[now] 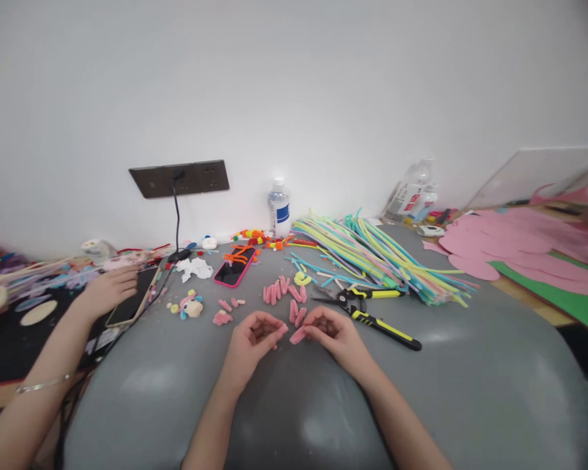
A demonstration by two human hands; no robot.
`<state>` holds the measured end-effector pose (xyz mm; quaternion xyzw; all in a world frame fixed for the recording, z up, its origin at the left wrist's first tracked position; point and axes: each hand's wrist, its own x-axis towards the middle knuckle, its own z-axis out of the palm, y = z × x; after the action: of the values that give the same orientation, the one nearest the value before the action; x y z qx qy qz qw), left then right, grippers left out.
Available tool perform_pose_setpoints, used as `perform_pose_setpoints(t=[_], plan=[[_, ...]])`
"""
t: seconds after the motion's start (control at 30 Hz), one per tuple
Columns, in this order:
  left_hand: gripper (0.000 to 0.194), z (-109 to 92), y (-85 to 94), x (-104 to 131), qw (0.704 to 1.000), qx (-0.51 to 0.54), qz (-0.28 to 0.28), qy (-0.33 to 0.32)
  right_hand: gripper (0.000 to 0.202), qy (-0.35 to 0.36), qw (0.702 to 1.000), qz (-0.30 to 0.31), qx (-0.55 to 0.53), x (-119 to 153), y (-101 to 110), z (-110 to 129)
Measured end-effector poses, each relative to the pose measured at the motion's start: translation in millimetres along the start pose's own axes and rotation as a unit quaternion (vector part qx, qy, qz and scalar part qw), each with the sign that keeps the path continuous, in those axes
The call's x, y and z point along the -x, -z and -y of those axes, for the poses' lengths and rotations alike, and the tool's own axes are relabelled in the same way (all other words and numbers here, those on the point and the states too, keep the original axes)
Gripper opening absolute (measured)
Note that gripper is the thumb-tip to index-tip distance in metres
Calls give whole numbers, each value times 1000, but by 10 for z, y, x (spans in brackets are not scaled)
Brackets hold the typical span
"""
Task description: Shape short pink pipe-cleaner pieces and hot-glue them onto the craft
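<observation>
Left hand (259, 336) and right hand (336, 334), thumbs and fingers closed — each pinching a pink chenille piece (297, 336).
The right one slants toward the left hand — just beyond, two pink chenille lengths (294, 311) lie nearer the right hand.

Everything is carried by a grey, glossy tabletop (470, 391). Near its middle, short pink fuzzy pieces (273, 294) are laid out in loose groups, with pliers (357, 316) with yellow-and-black handles placed just to their right, the handles spread. Behind these, a large bundle of pastel fuzzy stems (377, 254) is stacked aslant. To the left, a pink-edged phone (231, 274), a crumpled white tissue (195, 269) and a small multicoloured figure (188, 305) are set down separately.
</observation>
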<state>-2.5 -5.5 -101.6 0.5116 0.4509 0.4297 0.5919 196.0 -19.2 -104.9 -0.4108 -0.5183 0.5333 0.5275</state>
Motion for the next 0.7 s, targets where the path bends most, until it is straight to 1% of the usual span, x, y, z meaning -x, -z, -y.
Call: perform_pose_setpoints(t=[0.07, 0.13, 0.2, 0.27, 0.3, 0.33, 0.4, 0.47, 0.5, 0.53, 0.57, 0.6, 0.63, 0.7], plan=[[27, -3, 14, 57, 1000, -14, -1, -7, 27, 6, 1000, -5, 3, 4, 6, -5], [24, -52, 76, 109, 998, -44, -14, -30, 30, 7, 1000, -19, 9, 5, 6, -2], [21, -164, 201, 124, 991, -96, -59, -74, 31, 3, 1000, -21, 11, 5, 3, 2], [19, -322, 380, 73, 970, -167, -129, -125, 30, -1, 1000, -11, 8, 6, 2, 0], [19, -405, 480, 20, 959, -194, -151, -143, 30, -1, 1000, -7, 7, 7, 3, -4], [18, -483, 580, -47, 954, -216, -150, -147, 29, 1, 1000, -7, 6, 8, 3, -7], [16, -607, 755, -203, 949, -262, -121, -129, 29, 6, 1000, -11, 7, 12, 5, -13], [18, -679, 872, -343, 944, -307, -59, -103, 29, 10, 1000, -16, 9, 15, 5, -14], [21, -697, 901, -387, 938, -332, -32, -95, 29, 10, 1000, -17, 9, 15, 4, -12], [23, -705, 908, -408, 930, -355, -17, -94, 29, 11, 1000, -18, 7, 16, 3, -11], [25, -703, 891, -400, 923, -373, -14, -98, 29, 12, 1000, -19, 6, 15, 2, -10], [26, -692, 848, -363, 917, -384, -24, -108, 29, 14, 1000, -21, 4, 14, 1, -11], [27, -668, 780, -299, 915, -384, -41, -120, 29, 16, 1000, -22, 1, 12, -1, -13], [23, -579, 575, -117, 927, -344, -63, -138, 27, 20, 1000, -17, -3, 10, -10, -19]])
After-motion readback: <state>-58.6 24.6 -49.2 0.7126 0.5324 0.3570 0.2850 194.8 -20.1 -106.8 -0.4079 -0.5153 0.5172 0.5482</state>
